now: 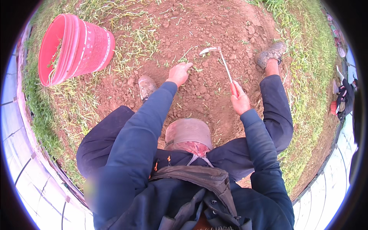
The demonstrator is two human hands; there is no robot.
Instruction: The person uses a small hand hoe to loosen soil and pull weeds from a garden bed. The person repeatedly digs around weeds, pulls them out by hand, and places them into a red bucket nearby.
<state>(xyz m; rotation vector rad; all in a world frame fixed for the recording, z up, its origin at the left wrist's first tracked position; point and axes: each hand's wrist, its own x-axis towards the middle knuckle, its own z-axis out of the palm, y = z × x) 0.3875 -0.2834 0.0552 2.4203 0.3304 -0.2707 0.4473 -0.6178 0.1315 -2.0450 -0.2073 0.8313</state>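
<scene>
My right hand (240, 99) grips the handle of a small sickle (226, 67). Its thin shaft reaches away from me, and the curved blade (209, 50) points left, at or just above the reddish soil. To the left of the tool, my left hand (178, 74) is low over the ground with its index finger stretched out to the right. The other fingers curl under the palm, so whether they hold anything is hidden. Small green weeds (197, 69) lie or grow close by that hand, with another sprig (182, 59) just beyond it.
A pink plastic bucket (95, 46) lies tipped at the upper left, some plant stems inside. Cloddy soil (201, 86) spreads between my shoes (147, 86). Beneath me is a round padded seat (188, 130). Grass strips (310, 86) flank the soil; another person (345, 97) appears at far right.
</scene>
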